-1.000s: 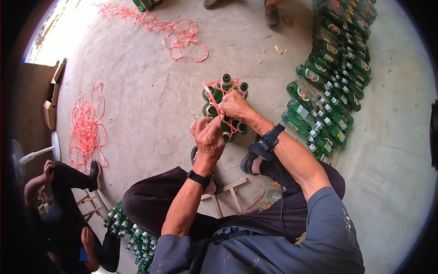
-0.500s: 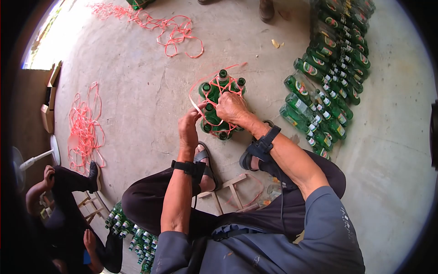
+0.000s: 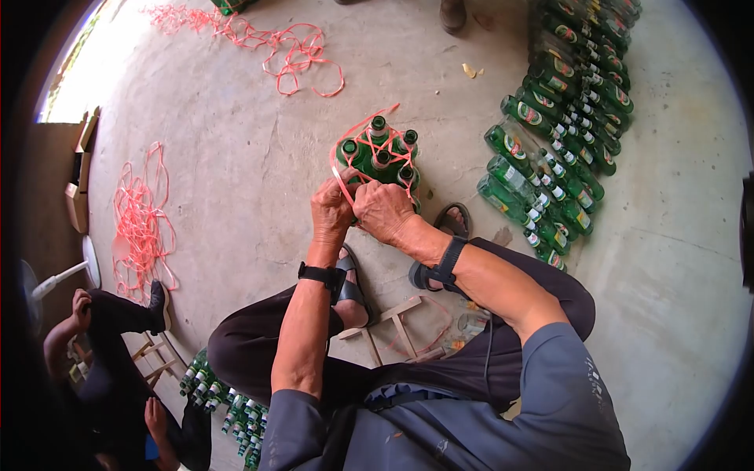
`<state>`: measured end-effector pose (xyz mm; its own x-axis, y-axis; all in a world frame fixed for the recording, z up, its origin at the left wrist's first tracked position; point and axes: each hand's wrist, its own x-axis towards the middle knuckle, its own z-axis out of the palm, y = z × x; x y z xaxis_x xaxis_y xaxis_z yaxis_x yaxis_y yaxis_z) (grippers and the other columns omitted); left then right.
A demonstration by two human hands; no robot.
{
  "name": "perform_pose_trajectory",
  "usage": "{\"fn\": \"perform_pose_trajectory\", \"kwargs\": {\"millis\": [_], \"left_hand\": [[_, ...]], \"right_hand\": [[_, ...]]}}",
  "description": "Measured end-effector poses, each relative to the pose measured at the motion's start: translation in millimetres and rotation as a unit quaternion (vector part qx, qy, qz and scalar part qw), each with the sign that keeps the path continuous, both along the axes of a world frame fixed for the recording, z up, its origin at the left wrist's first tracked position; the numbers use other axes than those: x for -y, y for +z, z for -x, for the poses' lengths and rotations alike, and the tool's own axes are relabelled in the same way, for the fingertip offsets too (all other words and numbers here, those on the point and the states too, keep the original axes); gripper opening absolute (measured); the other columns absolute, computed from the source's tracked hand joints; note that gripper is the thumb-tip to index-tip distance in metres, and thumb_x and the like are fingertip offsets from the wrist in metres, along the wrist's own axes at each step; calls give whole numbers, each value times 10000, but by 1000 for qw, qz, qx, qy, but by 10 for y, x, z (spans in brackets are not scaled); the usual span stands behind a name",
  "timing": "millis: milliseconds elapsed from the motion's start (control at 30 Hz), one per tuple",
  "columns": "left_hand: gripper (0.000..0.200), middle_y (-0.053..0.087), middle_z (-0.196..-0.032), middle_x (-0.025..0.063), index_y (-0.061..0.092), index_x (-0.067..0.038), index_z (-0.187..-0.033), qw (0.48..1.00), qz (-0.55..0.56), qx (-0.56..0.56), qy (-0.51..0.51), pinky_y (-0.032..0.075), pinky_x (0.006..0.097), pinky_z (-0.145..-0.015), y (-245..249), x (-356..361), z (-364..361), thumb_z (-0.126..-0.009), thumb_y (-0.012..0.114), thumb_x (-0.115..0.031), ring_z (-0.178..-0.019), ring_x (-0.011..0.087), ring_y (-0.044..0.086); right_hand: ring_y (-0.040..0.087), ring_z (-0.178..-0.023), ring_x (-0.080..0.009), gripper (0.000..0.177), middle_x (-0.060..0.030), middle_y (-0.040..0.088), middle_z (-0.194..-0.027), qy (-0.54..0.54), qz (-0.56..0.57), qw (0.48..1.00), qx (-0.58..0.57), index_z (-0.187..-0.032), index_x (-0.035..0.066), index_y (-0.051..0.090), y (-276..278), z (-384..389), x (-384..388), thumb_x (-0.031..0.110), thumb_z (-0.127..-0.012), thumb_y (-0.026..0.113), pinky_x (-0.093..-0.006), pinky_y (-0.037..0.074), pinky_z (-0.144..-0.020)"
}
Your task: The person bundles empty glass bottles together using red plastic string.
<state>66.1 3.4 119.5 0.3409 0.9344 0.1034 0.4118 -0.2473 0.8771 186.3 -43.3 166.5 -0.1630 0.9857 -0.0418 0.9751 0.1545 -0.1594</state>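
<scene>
A bundle of upright green glass bottles (image 3: 381, 159) stands on the floor in front of me, with pink plastic strapping (image 3: 366, 120) laced around and between the necks. My left hand (image 3: 333, 207) is at the near left side of the bundle, its fingers closed on a strand of that strapping. Close against it, my right hand (image 3: 385, 210) is a fist over the near bottles, with strapping running into its fingers. The fingertips of my right hand and the nearest bottles are hidden by the hands.
Many green bottles (image 3: 514, 147) lie in rows at the right. Tangles of pink strapping lie at the left (image 3: 141, 224) and far side (image 3: 298, 59). A wooden stool frame (image 3: 398, 322) is between my feet. Another person (image 3: 118, 345) sits at lower left beside more bottles (image 3: 236, 408).
My right hand has moved from the middle of the bundle down and left to its near side, meeting my left hand. The left hand has shifted slightly nearer me, and more bottle tops show.
</scene>
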Motion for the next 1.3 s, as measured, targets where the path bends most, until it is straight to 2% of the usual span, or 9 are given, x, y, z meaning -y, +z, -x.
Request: {"fn": "perform_pose_trajectory", "kwargs": {"millis": [100,300,533,667,833,1000,1133,1167,1300], "left_hand": [[273,690,-806,97,683,-110,-1029,999,-47,9,-11,521,325,-655,-45,-10,23,-760,687,-66,-743,258,678],[277,664,-754,138,673,-129,-1052,1000,1,-22,-20,509,337,-584,-27,-43,65,-778,698,-105,-656,290,663],[300,661,-779,142,659,-195,-1110,997,-17,-44,-57,504,374,-570,-126,-99,129,-813,687,-169,-682,339,646],[289,666,-802,140,648,-242,-1122,993,3,-106,-58,503,414,-588,-107,-67,178,-838,654,-292,-723,341,655],[307,677,-832,133,626,-276,-1147,976,62,-192,-85,503,431,-618,63,-116,198,-853,619,-367,-765,344,657],[354,672,-942,152,583,-248,-1211,977,94,-127,-141,513,435,-668,0,-146,277,-864,606,-315,-802,361,649],[400,649,-1075,165,539,-201,-1269,978,93,8,-186,517,431,-735,-272,-163,325,-874,580,-245,-883,352,657],[411,640,-1197,120,534,-105,-1319,971,151,2,-187,471,319,-925,-334,-163,312,-908,549,-104,-1058,171,626],[388,644,-1200,99,572,-69,-1280,957,193,141,-162,447,316,-962,-565,-180,290,-901,590,-149,-1102,161,593]], "right_hand": [[666,-695,-181,114,-71,662,-702,124,2,987,106,-749,50,698,-22,38,-6,126,-735,614,-324,526,-523],[665,-648,-190,109,-31,650,-621,241,77,964,82,-660,113,702,1,16,-66,139,-727,621,-363,505,-468],[677,-661,-221,115,-66,669,-659,238,59,966,80,-680,84,707,123,-25,-39,133,-728,615,-367,524,-502],[691,-731,-242,130,-91,690,-730,294,161,938,87,-717,79,719,145,-16,-153,121,-754,602,-369,543,-538],[683,-829,-244,120,-115,703,-834,266,153,950,65,-769,63,728,125,34,-210,116,-741,623,-363,553,-669],[687,-793,-272,121,-130,700,-817,237,135,961,32,-749,57,722,27,26,-242,120,-733,620,-375,543,-669],[671,-757,-346,159,-193,677,-772,206,233,950,-33,-752,17,688,130,-43,-401,133,-730,582,-442,523,-665],[667,-761,-361,151,-202,676,-783,179,251,950,-46,-756,11,682,145,-28,-400,116,-726,578,-446,521,-665],[655,-772,-415,177,-273,651,-790,54,266,955,-118,-750,-61,647,82,44,-377,84,-681,571,-476,522,-681]]}}
